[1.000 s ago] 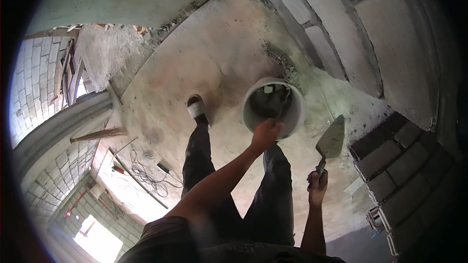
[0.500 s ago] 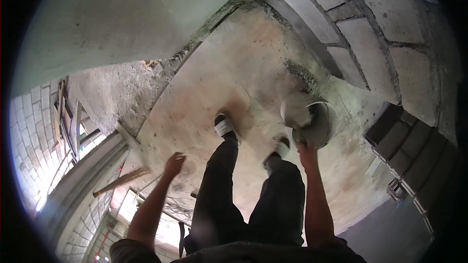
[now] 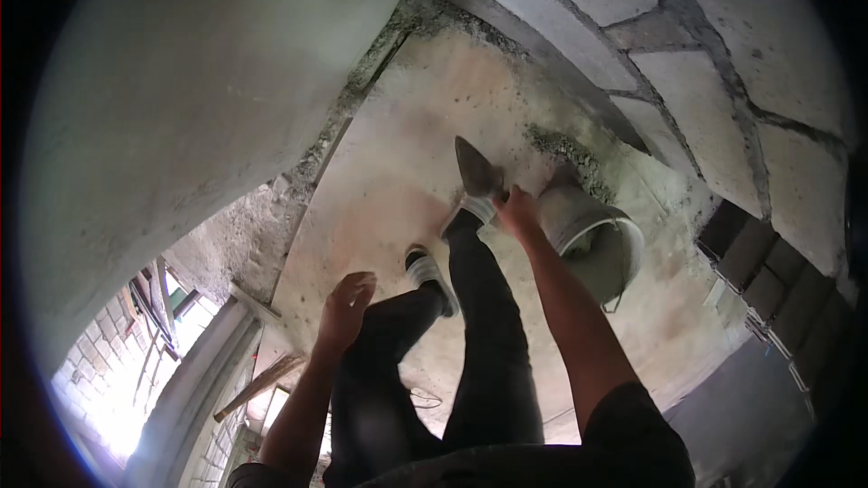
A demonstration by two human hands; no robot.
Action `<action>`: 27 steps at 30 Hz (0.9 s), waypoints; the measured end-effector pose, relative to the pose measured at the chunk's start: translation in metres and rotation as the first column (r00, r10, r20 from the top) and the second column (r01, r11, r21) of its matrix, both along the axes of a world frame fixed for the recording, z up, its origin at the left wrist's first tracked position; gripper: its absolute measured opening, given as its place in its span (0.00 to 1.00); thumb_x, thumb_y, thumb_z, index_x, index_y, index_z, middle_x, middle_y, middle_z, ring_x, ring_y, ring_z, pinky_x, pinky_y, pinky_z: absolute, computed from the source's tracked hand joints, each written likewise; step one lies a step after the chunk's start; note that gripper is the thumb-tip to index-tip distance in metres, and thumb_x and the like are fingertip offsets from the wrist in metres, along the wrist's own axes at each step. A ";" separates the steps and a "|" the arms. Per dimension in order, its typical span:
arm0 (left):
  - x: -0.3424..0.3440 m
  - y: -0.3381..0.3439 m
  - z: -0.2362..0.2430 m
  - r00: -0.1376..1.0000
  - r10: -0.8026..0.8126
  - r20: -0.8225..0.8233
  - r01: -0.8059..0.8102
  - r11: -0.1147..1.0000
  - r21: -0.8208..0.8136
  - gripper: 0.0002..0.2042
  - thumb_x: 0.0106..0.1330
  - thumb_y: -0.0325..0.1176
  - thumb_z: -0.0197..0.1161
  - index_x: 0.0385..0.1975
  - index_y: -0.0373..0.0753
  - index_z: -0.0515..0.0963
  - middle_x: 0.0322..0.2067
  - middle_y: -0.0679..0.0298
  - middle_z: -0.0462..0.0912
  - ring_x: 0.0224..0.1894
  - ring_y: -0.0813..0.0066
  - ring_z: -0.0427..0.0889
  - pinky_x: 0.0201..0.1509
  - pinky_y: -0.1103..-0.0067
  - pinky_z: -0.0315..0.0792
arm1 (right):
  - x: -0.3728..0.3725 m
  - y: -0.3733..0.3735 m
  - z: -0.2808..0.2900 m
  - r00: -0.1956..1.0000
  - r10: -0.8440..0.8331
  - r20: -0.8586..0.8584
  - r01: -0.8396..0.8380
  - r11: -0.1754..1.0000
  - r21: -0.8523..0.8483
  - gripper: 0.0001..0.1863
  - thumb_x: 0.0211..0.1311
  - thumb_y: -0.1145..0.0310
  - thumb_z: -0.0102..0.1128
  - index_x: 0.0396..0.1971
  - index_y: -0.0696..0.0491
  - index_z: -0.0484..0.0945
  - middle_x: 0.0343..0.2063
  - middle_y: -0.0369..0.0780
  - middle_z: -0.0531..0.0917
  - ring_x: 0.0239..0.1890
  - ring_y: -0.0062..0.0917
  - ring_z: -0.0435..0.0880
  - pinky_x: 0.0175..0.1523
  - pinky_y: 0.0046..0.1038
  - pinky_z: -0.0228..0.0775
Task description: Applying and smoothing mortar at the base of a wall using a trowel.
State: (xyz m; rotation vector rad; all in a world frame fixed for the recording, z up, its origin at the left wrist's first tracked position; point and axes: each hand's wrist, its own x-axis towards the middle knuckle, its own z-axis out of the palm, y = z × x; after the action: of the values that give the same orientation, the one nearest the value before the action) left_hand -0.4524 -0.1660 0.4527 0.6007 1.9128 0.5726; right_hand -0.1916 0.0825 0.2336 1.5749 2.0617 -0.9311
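My right hand (image 3: pixel 518 211) is closed round the handle of a trowel (image 3: pixel 474 169). The pointed, mortar-smeared blade reaches up and left from my fist, above my foot and the floor. Just right of that hand is a pale bucket (image 3: pixel 571 210), its round mouth showing and grey matter visible inside; whether it stands straight or leans I cannot tell. My left hand (image 3: pixel 344 309) hangs in the air at the left of my legs, empty, its fingers loosely bent and apart from the thumb.
A block wall (image 3: pixel 579 27) with dark mortar joints rises at the right, a smooth plastered wall (image 3: pixel 226 54) at the left. Rubble (image 3: pixel 568 146) lies by the block wall's foot. Stacked grey blocks (image 3: pixel 759 262) are at far right, a wooden plank (image 3: pixel 258 387) at lower left.
My right hand has moved from the bucket's mouth up and left, bringing the trowel into plain sight. My feet have stepped, and my left hand has shifted slightly right.
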 end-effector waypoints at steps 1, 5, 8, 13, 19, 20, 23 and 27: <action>-0.006 0.031 0.004 0.999 0.025 0.042 -0.027 0.999 0.037 0.12 0.70 0.28 0.60 0.50 0.32 0.76 0.46 0.55 0.84 0.51 0.66 0.84 0.56 0.73 0.76 | -0.007 0.016 -0.027 0.999 0.036 0.012 -0.036 0.999 0.026 0.27 0.62 0.46 0.62 0.42 0.58 0.77 0.37 0.51 0.85 0.43 0.47 0.85 0.46 0.45 0.78; -0.046 0.130 -0.016 0.997 -0.033 0.072 0.025 0.994 0.108 0.13 0.70 0.27 0.58 0.52 0.33 0.76 0.48 0.55 0.83 0.54 0.64 0.82 0.60 0.71 0.73 | -0.048 0.099 -0.088 0.973 0.231 0.015 -0.231 0.967 0.109 0.31 0.63 0.38 0.56 0.43 0.56 0.76 0.32 0.49 0.85 0.37 0.46 0.86 0.42 0.46 0.78; -0.072 0.184 -0.062 0.982 -0.186 0.046 0.175 0.968 0.181 0.13 0.70 0.27 0.59 0.53 0.33 0.76 0.49 0.55 0.82 0.55 0.64 0.81 0.62 0.71 0.72 | -0.075 0.154 -0.125 0.902 0.431 0.023 -0.429 0.890 0.154 0.30 0.66 0.40 0.54 0.44 0.56 0.75 0.30 0.45 0.85 0.36 0.41 0.86 0.40 0.41 0.78; -0.106 0.225 -0.121 0.632 -0.775 0.023 0.774 0.629 -0.065 0.24 0.67 0.45 0.62 0.57 0.36 0.72 0.50 0.50 0.79 0.52 0.51 0.80 0.56 0.63 0.74 | -0.115 0.214 -0.168 0.790 0.608 -0.078 -0.579 0.782 0.231 0.29 0.67 0.40 0.53 0.44 0.55 0.75 0.28 0.45 0.84 0.33 0.40 0.86 0.38 0.42 0.78; -0.142 0.239 -0.166 0.422 -0.904 0.075 0.897 0.403 -0.182 0.24 0.70 0.46 0.58 0.60 0.37 0.70 0.53 0.51 0.78 0.56 0.54 0.78 0.59 0.63 0.72 | -0.140 0.271 -0.201 0.553 0.827 -0.103 -0.761 0.551 0.343 0.29 0.66 0.40 0.53 0.44 0.55 0.74 0.28 0.46 0.84 0.34 0.42 0.86 0.39 0.42 0.78; -0.146 0.238 -0.171 0.416 -0.908 0.054 0.898 0.401 -0.180 0.24 0.70 0.46 0.58 0.60 0.37 0.70 0.53 0.51 0.78 0.56 0.54 0.78 0.59 0.63 0.72 | -0.137 0.280 -0.205 0.493 0.865 -0.091 -0.781 0.486 0.392 0.29 0.66 0.40 0.53 0.44 0.55 0.74 0.29 0.45 0.84 0.35 0.42 0.85 0.40 0.41 0.78; -0.151 0.244 -0.174 0.419 -0.905 0.068 0.906 0.412 -0.092 0.27 0.74 0.51 0.52 0.64 0.37 0.67 0.60 0.52 0.74 0.60 0.54 0.76 0.64 0.64 0.70 | -0.127 0.300 -0.219 0.637 0.771 0.003 -0.705 0.580 0.407 0.33 0.67 0.37 0.49 0.49 0.54 0.74 0.32 0.46 0.85 0.35 0.41 0.86 0.40 0.41 0.78; -0.159 0.241 -0.180 0.381 -0.924 -0.019 0.920 0.381 -0.088 0.27 0.73 0.51 0.52 0.63 0.37 0.68 0.60 0.52 0.75 0.60 0.54 0.76 0.64 0.63 0.70 | -0.136 0.295 -0.219 0.808 0.547 0.218 -0.589 0.761 0.272 0.37 0.68 0.33 0.43 0.55 0.54 0.73 0.34 0.46 0.85 0.35 0.42 0.86 0.41 0.41 0.79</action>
State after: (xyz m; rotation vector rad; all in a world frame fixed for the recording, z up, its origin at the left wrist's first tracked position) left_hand -0.6118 0.0755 0.2725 1.5227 1.2963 -0.2759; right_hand -0.3271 0.3777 0.0142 0.9750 2.4734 -0.2631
